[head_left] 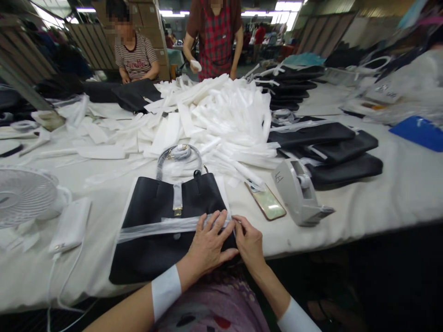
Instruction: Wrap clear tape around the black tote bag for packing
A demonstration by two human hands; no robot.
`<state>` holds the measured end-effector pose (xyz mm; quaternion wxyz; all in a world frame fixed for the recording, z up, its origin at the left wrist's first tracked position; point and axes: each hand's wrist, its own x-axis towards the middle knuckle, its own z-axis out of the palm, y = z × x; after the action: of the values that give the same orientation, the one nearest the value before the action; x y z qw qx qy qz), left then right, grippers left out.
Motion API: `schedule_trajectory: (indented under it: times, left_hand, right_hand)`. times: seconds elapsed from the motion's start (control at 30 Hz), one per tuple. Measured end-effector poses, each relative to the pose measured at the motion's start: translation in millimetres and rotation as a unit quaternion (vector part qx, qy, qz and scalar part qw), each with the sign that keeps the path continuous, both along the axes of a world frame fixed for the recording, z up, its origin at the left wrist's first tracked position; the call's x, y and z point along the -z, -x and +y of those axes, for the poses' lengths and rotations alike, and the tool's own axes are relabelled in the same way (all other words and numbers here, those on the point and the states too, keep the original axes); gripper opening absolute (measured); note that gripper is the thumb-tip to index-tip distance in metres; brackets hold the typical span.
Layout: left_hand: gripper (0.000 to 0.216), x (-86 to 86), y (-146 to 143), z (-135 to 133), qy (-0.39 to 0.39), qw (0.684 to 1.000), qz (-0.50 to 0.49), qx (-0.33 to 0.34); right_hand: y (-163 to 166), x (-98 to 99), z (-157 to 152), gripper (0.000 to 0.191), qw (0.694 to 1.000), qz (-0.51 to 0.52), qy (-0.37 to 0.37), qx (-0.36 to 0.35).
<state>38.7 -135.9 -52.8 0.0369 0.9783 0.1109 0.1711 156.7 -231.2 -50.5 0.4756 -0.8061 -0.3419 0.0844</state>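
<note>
A black handbag [148,258] lies flat on the cloth-covered table in front of me, its wrapped handle [161,161] pointing away. Across its front runs a whitish translucent strip [145,230], and a short wrapped strap with a gold buckle [177,211] sits above that. My left hand [211,237] rests on the bag's right part with fingers spread over the strip. At the bag's right edge, my right hand [248,240] has thumb and forefinger pinched together by the strip's end; what is between them is too small to make out.
A tape dispenser [297,193] and a phone [266,201] lie to the right. White foam strips [221,110] are heaped behind the bag. Black bags [346,161] are stacked at right. A fan [24,196] and white power bank [71,226] stand left. Two people are across the table.
</note>
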Motion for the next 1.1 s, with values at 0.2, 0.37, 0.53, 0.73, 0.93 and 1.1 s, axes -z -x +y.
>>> schedule_trajectory:
  times: [0.2,0.37,0.53,0.73,0.93,1.1]
  left_hand:
    - [0.060,2.7,-1,-7,0.027,0.999,-0.034,-0.018]
    - [0.060,6.1,0,-8,0.035,0.998,-0.043,-0.012]
    - [0.059,4.6,0,-8,0.035,0.998,-0.053,-0.013]
    - [0.059,1.7,0,-9,0.035,0.998,-0.057,-0.018]
    - [0.055,2.4,1,-9,0.027,0.998,-0.056,-0.017]
    - [0.059,4.8,1,-9,0.033,0.997,-0.063,-0.015]
  right_hand:
    - [-58,-44.5,-52,0.035,0.993,-0.097,0.004,0.065]
    - [-163,-81.6,-108,0.049,0.934,-0.050,-0.019,0.353]
    - [-205,-78.2,-110,0.046,0.963,0.085,0.038,0.255]
    - [-204,-76.4,-96,0.039,0.962,0.140,-0.020,0.233]
    - [-195,-76.7,-109,0.030,0.947,0.112,-0.131,0.272]
    - [-169,-72.9,-139,0.030,0.924,0.098,-0.186,0.319]
